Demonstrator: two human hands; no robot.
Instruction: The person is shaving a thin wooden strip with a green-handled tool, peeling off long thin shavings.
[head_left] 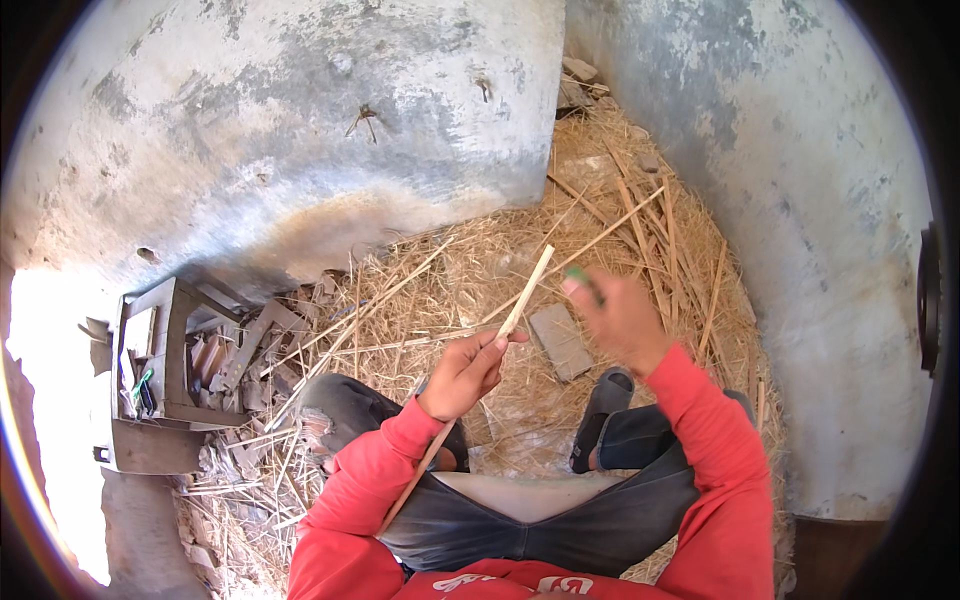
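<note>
My left hand (465, 375) is closed around a long, pale split-wood strip (527, 290). One end of the strip points up and away past my fingers; a thin length runs back under my left forearm toward my lap. To its right, my right hand (625, 315) is raised and smeared by motion. Its fingers are curled on a small green object (577, 273) with a dark part, too blurred to name. The two hands are apart, and the right one does not touch the strip. Below and between them lies a flat grey-brown block (561, 342).
Wood shavings and straw (480, 265) cover the floor around my feet. Several long strips (655, 235) lie at the far right. An upturned wooden stool-like frame (175, 350) stands at left beside scrap wood (270, 335). Walls (330, 110) close in the far side and right.
</note>
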